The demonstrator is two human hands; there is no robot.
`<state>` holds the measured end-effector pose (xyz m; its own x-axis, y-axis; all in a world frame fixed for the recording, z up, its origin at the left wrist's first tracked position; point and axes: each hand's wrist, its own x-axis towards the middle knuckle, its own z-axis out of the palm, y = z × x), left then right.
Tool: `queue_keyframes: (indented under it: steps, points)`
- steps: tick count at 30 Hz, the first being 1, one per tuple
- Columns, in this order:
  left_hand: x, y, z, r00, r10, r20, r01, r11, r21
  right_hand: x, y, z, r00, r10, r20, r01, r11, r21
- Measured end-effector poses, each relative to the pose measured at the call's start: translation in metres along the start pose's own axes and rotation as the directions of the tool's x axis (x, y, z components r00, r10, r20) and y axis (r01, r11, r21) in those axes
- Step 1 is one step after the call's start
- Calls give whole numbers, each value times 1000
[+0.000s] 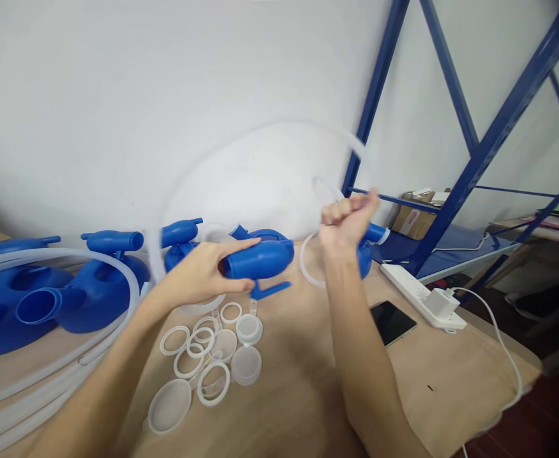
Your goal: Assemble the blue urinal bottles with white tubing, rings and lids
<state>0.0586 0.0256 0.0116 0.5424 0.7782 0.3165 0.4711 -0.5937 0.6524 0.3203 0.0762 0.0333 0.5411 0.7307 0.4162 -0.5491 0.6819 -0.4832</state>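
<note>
My left hand (207,273) grips a blue plastic funnel-like piece (262,259) between thumb and fingers, above the table. My right hand (348,219) is raised and closed, its fingers curled round a translucent plastic tube (279,124). From there the tube, blurred by motion, arcs up and over to the left, down behind my left forearm. Below the left hand lie a slim blue hooked part (272,291), several white rings (213,383) and round translucent caps (169,406). Another blue piece with a pale rim (377,234) is partly hidden behind my right wrist.
Blue plastic bottles (102,292) stand at the left against the wall, with coiled translucent tubing (35,413) in front. To the right lie a phone (392,322) and a white power strip (422,296) with a plugged-in charger. A blue metal rack (493,121) rises beyond, holding a cardboard box (413,216).
</note>
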Motion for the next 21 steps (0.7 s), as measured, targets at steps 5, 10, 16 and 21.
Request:
queue_keyframes:
  steps: [5,10,16,21]
  points:
    - [-27,13,-31,991,137,-6,-129,949,289,18,-12,-16,976,-132,176,156,979,-135]
    - [-29,2,-37,983,157,-95,-100,893,439,29,52,-32,969,-28,244,119,923,-366]
    - [-16,-32,-44,972,56,-230,83,831,550,51,146,-89,984,169,-54,-167,781,-601]
    - [-11,-49,-51,966,56,-250,72,876,477,61,184,-121,970,234,-61,-216,725,-654]
